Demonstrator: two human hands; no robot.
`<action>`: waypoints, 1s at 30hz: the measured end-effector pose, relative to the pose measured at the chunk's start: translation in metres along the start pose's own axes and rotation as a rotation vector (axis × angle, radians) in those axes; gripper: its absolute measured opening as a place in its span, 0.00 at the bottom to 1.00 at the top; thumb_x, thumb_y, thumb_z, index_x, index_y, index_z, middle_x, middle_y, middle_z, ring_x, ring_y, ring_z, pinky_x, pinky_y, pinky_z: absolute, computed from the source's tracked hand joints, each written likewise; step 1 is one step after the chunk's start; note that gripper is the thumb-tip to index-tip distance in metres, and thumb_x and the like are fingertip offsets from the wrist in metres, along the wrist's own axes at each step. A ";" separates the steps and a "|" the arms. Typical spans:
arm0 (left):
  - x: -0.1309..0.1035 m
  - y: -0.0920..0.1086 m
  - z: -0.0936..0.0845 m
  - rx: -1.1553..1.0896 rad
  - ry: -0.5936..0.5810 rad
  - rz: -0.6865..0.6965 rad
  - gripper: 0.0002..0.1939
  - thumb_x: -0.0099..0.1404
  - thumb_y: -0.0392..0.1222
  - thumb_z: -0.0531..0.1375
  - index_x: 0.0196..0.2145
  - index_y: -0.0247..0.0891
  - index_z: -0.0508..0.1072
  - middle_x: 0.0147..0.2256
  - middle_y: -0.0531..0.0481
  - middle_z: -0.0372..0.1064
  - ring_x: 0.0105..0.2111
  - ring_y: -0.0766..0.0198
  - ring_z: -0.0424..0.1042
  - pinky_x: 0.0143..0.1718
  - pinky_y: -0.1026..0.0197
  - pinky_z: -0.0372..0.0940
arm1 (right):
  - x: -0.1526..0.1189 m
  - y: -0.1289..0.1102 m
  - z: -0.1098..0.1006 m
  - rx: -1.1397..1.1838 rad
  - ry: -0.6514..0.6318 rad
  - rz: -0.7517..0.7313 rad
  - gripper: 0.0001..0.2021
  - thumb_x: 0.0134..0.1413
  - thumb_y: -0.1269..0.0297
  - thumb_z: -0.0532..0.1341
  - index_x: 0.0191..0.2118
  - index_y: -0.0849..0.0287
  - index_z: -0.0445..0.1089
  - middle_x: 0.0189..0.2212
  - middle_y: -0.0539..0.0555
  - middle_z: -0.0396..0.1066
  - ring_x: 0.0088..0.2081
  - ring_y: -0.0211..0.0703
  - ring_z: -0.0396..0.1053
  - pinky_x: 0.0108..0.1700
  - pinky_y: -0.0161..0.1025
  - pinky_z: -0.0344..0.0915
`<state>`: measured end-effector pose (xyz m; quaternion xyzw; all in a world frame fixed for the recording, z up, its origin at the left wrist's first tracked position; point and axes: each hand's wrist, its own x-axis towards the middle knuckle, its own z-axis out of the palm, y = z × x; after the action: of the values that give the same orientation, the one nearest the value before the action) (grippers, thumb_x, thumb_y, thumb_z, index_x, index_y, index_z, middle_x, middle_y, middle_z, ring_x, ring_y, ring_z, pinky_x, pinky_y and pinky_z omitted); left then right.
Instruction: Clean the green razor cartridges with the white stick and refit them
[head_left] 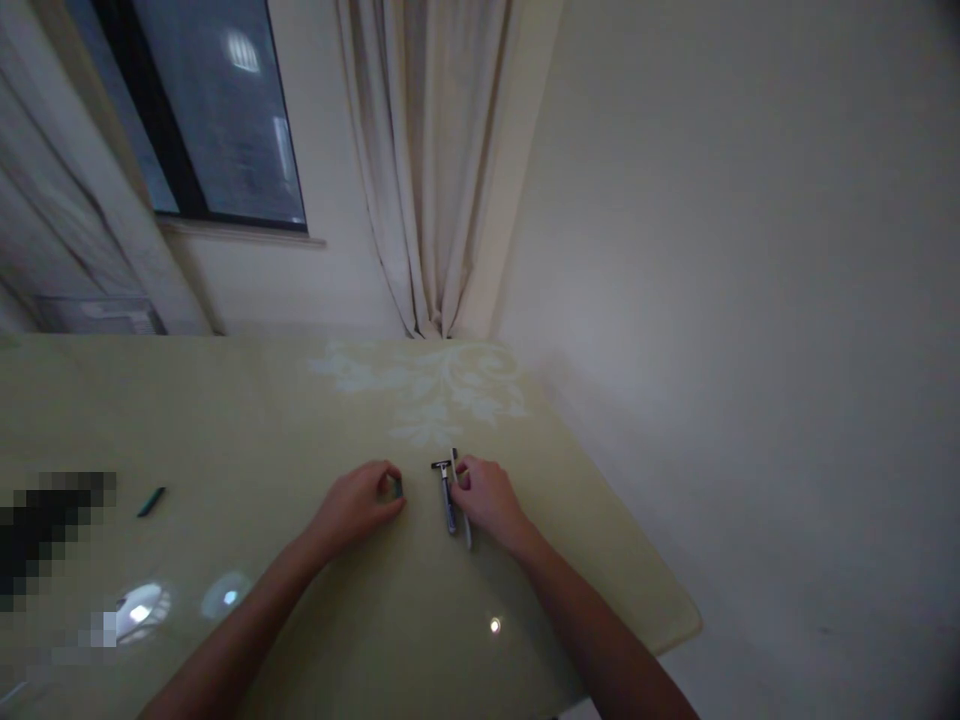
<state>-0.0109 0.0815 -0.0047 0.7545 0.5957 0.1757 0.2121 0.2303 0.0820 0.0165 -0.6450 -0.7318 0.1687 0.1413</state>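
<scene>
My right hand [491, 503] pinches a slim pale toothbrush [469, 532], its dark head pointing away from me. Directly left of the brush, a razor [448, 503] with a dark handle lies on the table, its head at the far end. The fingers of my right hand are close to the razor's handle; whether they touch it I cannot tell. To the left of the razor, my left hand [360, 507] rests at the tabletop with thumb and fingers curled round a small dark grey-green piece [398, 488], mostly hidden by the fingers.
The glossy cream table [337, 640] has a pale floral pattern at its far end. A small dark green stick-like thing [151, 502] lies on the left, near a pixelated dark patch. A wall [750, 300] borders the right side; curtains [431, 170] hang behind.
</scene>
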 end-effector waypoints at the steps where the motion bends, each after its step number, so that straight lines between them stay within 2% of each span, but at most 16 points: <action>1: -0.006 -0.012 -0.006 -0.002 0.003 -0.027 0.17 0.61 0.47 0.63 0.47 0.40 0.78 0.40 0.46 0.78 0.41 0.52 0.78 0.43 0.56 0.65 | 0.000 -0.007 0.003 -0.007 -0.012 -0.017 0.09 0.60 0.68 0.66 0.45 0.58 0.80 0.36 0.56 0.83 0.37 0.48 0.79 0.37 0.36 0.62; 5: -0.027 -0.057 -0.033 -0.014 0.029 -0.180 0.20 0.60 0.53 0.63 0.47 0.43 0.78 0.37 0.48 0.79 0.38 0.50 0.79 0.40 0.55 0.65 | 0.005 -0.044 0.019 -0.037 -0.057 -0.090 0.10 0.60 0.68 0.65 0.47 0.60 0.80 0.42 0.61 0.83 0.43 0.52 0.80 0.41 0.37 0.65; 7: -0.034 -0.074 -0.047 -0.030 0.034 -0.222 0.19 0.57 0.55 0.64 0.44 0.44 0.79 0.35 0.49 0.79 0.37 0.49 0.79 0.38 0.55 0.66 | 0.009 -0.065 0.027 -0.051 -0.079 -0.124 0.10 0.61 0.65 0.66 0.46 0.61 0.80 0.43 0.63 0.83 0.45 0.54 0.81 0.43 0.39 0.67; 12: -0.039 -0.093 -0.065 -0.098 0.036 -0.231 0.20 0.53 0.54 0.66 0.41 0.42 0.79 0.31 0.51 0.78 0.34 0.51 0.78 0.36 0.56 0.68 | 0.015 -0.115 0.045 -0.072 -0.103 -0.172 0.13 0.64 0.65 0.64 0.49 0.65 0.80 0.47 0.68 0.82 0.48 0.57 0.80 0.45 0.41 0.70; 15: -0.040 -0.091 -0.065 -0.103 0.032 -0.224 0.21 0.52 0.54 0.65 0.41 0.42 0.80 0.31 0.50 0.79 0.33 0.51 0.78 0.36 0.56 0.68 | 0.015 -0.133 0.051 -0.066 -0.111 -0.191 0.13 0.66 0.65 0.63 0.49 0.65 0.80 0.47 0.68 0.82 0.49 0.57 0.81 0.46 0.41 0.70; 17: -0.041 -0.088 -0.064 -0.089 0.029 -0.221 0.22 0.52 0.54 0.65 0.42 0.42 0.80 0.32 0.50 0.79 0.33 0.51 0.78 0.35 0.56 0.68 | 0.015 -0.136 0.053 -0.058 -0.112 -0.198 0.12 0.66 0.65 0.62 0.48 0.64 0.80 0.46 0.67 0.82 0.48 0.57 0.81 0.45 0.41 0.70; 20: -0.042 -0.080 -0.065 -0.057 0.043 -0.216 0.25 0.53 0.57 0.65 0.45 0.41 0.80 0.35 0.48 0.80 0.34 0.51 0.79 0.36 0.56 0.68 | 0.015 -0.128 0.051 -0.046 -0.101 -0.206 0.12 0.65 0.64 0.63 0.48 0.63 0.80 0.45 0.67 0.82 0.47 0.57 0.81 0.46 0.42 0.70; 23: -0.043 -0.067 -0.068 -0.005 0.079 -0.222 0.29 0.59 0.63 0.61 0.48 0.40 0.80 0.39 0.45 0.80 0.38 0.50 0.79 0.39 0.55 0.68 | 0.014 -0.112 0.046 -0.039 -0.091 -0.206 0.15 0.64 0.56 0.66 0.47 0.63 0.81 0.44 0.67 0.83 0.46 0.59 0.81 0.45 0.43 0.70; 27: -0.042 -0.045 -0.062 0.108 0.098 -0.261 0.25 0.66 0.65 0.56 0.33 0.41 0.80 0.34 0.41 0.82 0.40 0.43 0.80 0.41 0.51 0.65 | 0.010 -0.094 0.043 -0.028 -0.100 -0.206 0.22 0.61 0.44 0.68 0.44 0.62 0.81 0.39 0.64 0.83 0.43 0.58 0.81 0.42 0.43 0.69; 30: -0.040 -0.030 -0.049 0.148 0.075 -0.272 0.23 0.66 0.62 0.58 0.30 0.42 0.80 0.32 0.39 0.82 0.39 0.41 0.81 0.38 0.52 0.62 | 0.009 -0.089 0.047 0.013 -0.095 -0.197 0.26 0.62 0.39 0.65 0.41 0.62 0.81 0.35 0.62 0.82 0.39 0.56 0.80 0.40 0.42 0.68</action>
<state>-0.0703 0.0537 0.0207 0.6734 0.7112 0.1289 0.1554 0.1295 0.0784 0.0125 -0.5604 -0.7964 0.1892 0.1263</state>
